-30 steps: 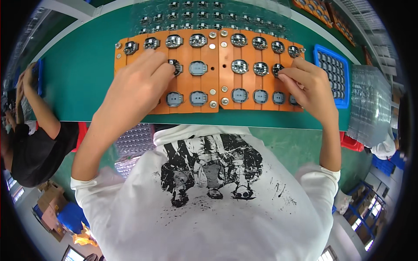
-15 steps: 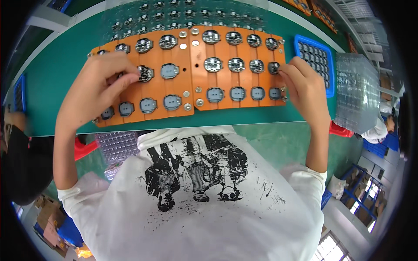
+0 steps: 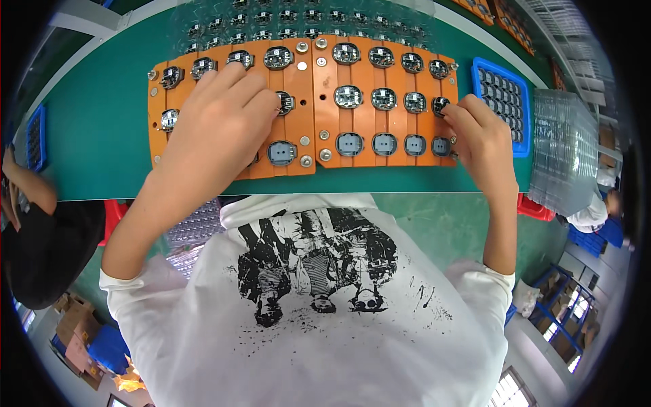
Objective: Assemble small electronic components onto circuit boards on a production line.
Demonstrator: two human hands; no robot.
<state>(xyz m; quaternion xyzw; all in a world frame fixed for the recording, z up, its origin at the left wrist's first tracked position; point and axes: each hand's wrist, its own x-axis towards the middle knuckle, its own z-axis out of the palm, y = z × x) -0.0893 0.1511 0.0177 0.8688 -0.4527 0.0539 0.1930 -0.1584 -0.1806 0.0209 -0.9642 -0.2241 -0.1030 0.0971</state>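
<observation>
Two orange fixture plates (image 3: 356, 119) lie side by side before me, their pockets set in three rows. The far and middle rows mostly show small round circuit boards (image 3: 348, 96); front-row pockets show grey plastic housings (image 3: 349, 144). My left hand (image 3: 220, 115) is closed over the left plate, fingertips at the circuit board (image 3: 285, 103) in the middle row's pocket by the inner edge. The hand hides several pockets. My right hand (image 3: 480, 136) pinches at the circuit board (image 3: 440, 106) at the right end of the middle row.
Behind the plates, clear trays (image 3: 312, 20) hold more circuit boards. A blue tray (image 3: 479, 108) of grey parts stands right, beside stacked clear plastic trays (image 3: 563, 146). Another blue tray (image 3: 36, 139) lies far left, near a co-worker's arm (image 3: 34, 186). The green tabletop (image 3: 95, 149) carries everything.
My left hand has moved right to the middle row's inner pocket, where a circuit board now covers the grey housing seen before. My right hand stays at the same board. The view has shifted slightly.
</observation>
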